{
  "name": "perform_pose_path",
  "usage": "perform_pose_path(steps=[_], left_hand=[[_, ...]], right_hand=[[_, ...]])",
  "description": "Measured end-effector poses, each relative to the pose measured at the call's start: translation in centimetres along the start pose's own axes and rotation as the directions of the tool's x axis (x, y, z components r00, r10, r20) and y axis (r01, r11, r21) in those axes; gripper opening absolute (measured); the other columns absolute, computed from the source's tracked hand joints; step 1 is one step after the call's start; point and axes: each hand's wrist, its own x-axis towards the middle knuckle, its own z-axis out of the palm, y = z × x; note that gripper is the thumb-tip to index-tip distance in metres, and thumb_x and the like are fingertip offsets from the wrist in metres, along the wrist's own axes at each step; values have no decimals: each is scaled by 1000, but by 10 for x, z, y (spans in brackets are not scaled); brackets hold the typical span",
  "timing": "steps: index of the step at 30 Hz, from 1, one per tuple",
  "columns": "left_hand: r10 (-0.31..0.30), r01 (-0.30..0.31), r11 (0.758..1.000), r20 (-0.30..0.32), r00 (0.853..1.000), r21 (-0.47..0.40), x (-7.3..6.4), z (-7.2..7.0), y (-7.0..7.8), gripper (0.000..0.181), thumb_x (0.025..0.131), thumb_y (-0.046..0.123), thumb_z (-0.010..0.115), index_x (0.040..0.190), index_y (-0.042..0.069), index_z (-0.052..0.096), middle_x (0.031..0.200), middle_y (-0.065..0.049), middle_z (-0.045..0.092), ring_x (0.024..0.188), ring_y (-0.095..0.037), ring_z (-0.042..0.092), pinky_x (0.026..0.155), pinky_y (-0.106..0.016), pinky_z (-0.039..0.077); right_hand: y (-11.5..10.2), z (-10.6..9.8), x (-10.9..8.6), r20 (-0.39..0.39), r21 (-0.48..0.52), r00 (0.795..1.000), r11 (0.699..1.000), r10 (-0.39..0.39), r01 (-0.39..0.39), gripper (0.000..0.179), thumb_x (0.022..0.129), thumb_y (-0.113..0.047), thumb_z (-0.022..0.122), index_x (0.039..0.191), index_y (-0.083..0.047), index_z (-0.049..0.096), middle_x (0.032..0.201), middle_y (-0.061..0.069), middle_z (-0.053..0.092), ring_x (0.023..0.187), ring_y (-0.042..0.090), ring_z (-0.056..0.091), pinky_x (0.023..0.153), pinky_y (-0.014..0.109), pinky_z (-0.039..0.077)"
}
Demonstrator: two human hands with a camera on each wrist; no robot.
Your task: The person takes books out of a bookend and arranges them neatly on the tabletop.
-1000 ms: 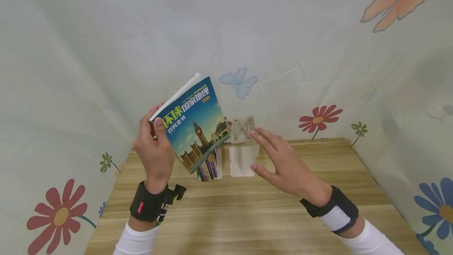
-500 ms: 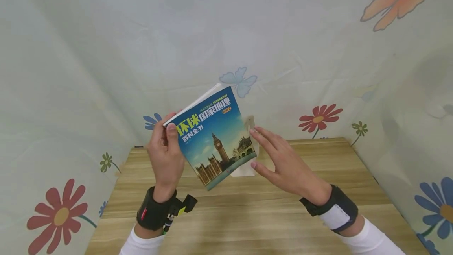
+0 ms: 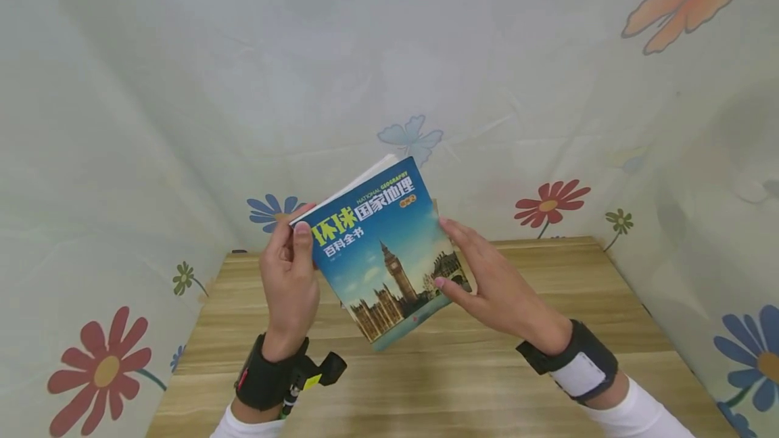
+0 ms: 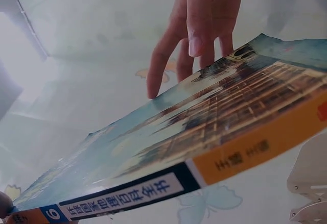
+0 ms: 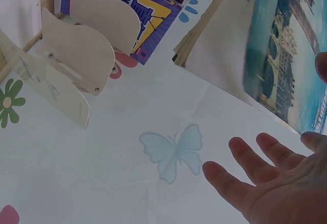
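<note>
A paperback book (image 3: 383, 249) with a blue cover and a clock tower picture is held up, tilted, above the table. My left hand (image 3: 291, 289) grips its upper left corner, thumb on the front cover and fingers behind. Its orange and dark blue spine (image 4: 153, 193) shows in the left wrist view. At the book's right edge is my right hand (image 3: 496, 282), fingers extended. Whether its fingertips touch the cover cannot be told. In the right wrist view, the right hand's fingers (image 5: 248, 157) are spread beside the loose pages.
Behind the book, pale metal bookends (image 5: 82, 50) stand beside a group of upright books (image 5: 153, 9), seen in the right wrist view. The wooden table (image 3: 389, 397) ends at a patterned backdrop (image 3: 304, 86) with flowers and butterflies.
My left hand has carried the book rightward and lower, up to my right hand, so that it hides the bookends and small books in the head view. The right hand has hardly moved.
</note>
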Motion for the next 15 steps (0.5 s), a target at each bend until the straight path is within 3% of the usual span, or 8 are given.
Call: perform_pose_path(steps=[5, 8, 12, 15], left_hand=[[-44, 45, 998, 27, 999, -50, -3, 0, 2, 31, 100, 19, 39, 126, 6, 50, 104, -16, 59, 84, -29, 61, 64, -31, 56], [-82, 86, 992, 51, 995, -91, -6, 1, 3, 32, 100, 19, 39, 127, 5, 49, 106, -17, 58, 87, -31, 60, 66, -33, 56], [-124, 136, 979, 85, 989, -152, -9, 1, 4, 33, 100, 19, 39, 128, 3, 47, 110, -19, 56, 91, -32, 59, 68, -35, 56], [-140, 160, 965, 107, 984, -208, -11, 2, 4, 34, 100, 18, 38, 128, -1, 45, 113, -20, 54, 94, -33, 58, 71, -37, 55]], right_hand=[[0, 1, -2, -4, 105, 999, 993, 49, -48, 80, 88, -33, 61, 148, -21, 9, 149, 3, 23, 130, 22, 29, 100, 53, 35], [-3, -1, -3, 10, 213, 992, 969, 126, -125, 80, 89, -29, 62, 148, -26, 8, 149, 3, 23, 127, 24, 33, 96, 53, 39], [-16, -10, -1, 56, 383, 977, 899, 205, -211, 77, 90, -20, 61, 147, -30, 9, 145, 13, 28, 118, 28, 45, 87, 50, 47], [-26, -16, 0, 102, 494, 970, 836, 219, -240, 74, 91, -13, 58, 147, -26, 11, 142, 20, 29, 113, 31, 49, 80, 46, 52]])
